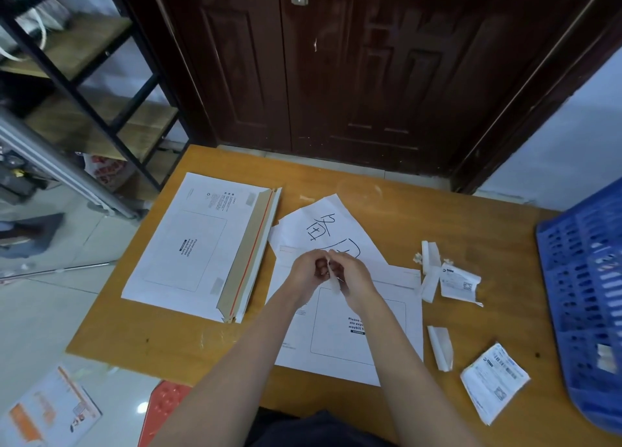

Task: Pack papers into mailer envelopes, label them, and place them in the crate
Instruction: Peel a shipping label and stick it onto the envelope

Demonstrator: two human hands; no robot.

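Note:
Over the middle of the wooden table point(387, 207) my left hand point(308, 271) and my right hand point(351, 273) meet, both pinching a small white paper strip point(334, 283) that hangs down between them. Under my hands lies a white mailer envelope point(350, 332), face up with a printed waybill box. A sheet of paper with large handwritten characters point(324, 228) lies just beyond it, partly hidden by my hands. A stack of open mailer envelopes point(202, 244) with a brown flap lies to the left. The blue crate point(585, 295) stands at the right edge.
Torn backing strips and folded shipping labels point(459, 283) lie right of the envelope, a folded strip point(441, 347) and another label point(493, 381) nearer me. A dark wooden door point(336, 69) is behind the table, a metal shelf point(77, 86) to the left, a leaflet point(50, 409) on the floor.

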